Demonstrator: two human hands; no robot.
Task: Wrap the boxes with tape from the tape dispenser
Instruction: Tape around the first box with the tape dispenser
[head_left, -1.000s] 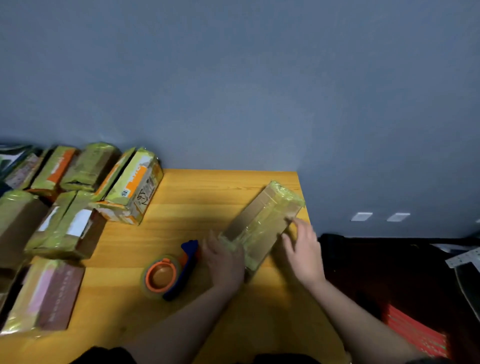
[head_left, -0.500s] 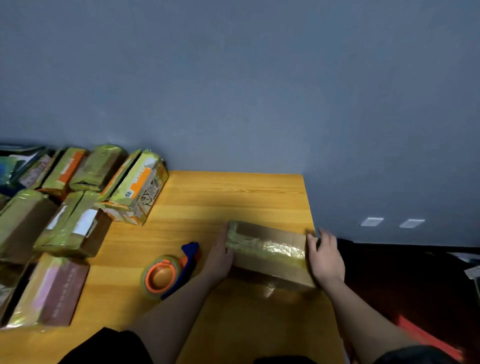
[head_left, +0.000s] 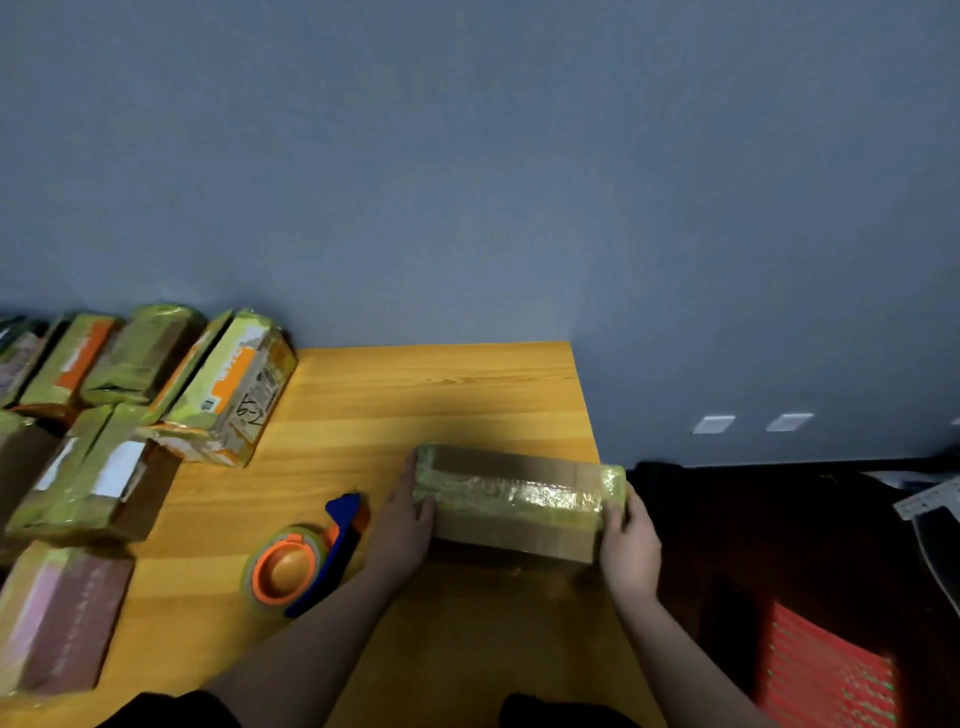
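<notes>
Cardboard box (head_left: 511, 501), banded lengthwise with shiny tape, lies at the right edge of the wooden surface (head_left: 415, 395). From the head view I see my left hand (head_left: 402, 525) and right hand (head_left: 628, 540) holding its two ends, fingers curled around them. The orange-and-blue tape dispenser (head_left: 304, 558) sits just left; wrapped boxes (head_left: 156, 395) crowd the far left.

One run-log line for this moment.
left hand: holds box end | right hand: holds other end | tape dispenser: idle on table

Bare forearms; dark short sleeve (head_left: 171, 712) on the left arm.
</notes>
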